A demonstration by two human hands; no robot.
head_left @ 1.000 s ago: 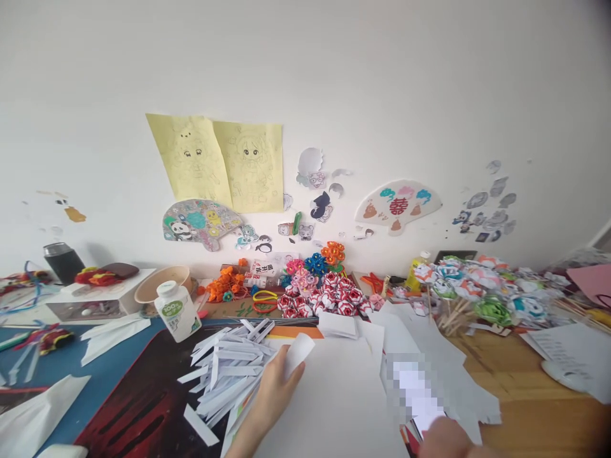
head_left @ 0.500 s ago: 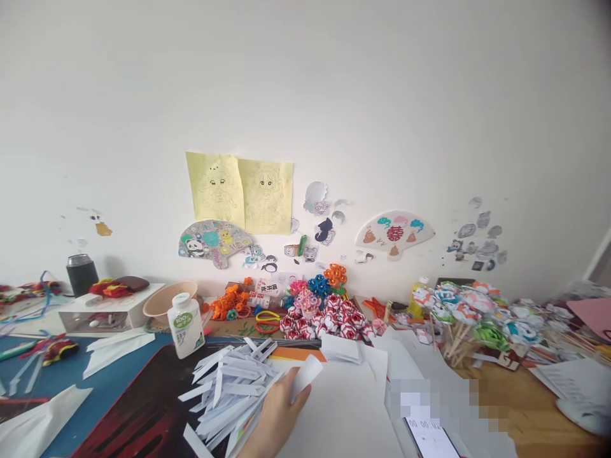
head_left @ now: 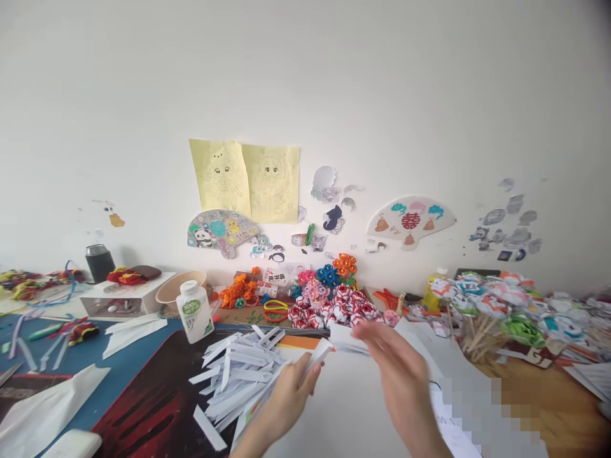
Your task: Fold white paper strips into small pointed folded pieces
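The left hand (head_left: pixel 289 394) pinches a paper (head_left: pixel 319 353) between thumb and fingers, above the white sheet (head_left: pixel 334 407). The right hand (head_left: pixel 403 381) is flat, fingers straight and together, nothing visible in them — tips by the stack (head_left: pixel 341 338), contact unclear. Strips (head_left: pixel 238 375) lie heaped leftward; a phone (head_left: pixel 451 429) lies right — flowers (head_left: pixel 334 305) beyond.

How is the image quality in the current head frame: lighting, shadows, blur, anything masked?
Head view: soft light on the wall, dark upper right corner; head view: faint shadow beside the dark tumbler; head view: right hand looks slightly smeared; head view: pixelated blocks right of the bright phone.
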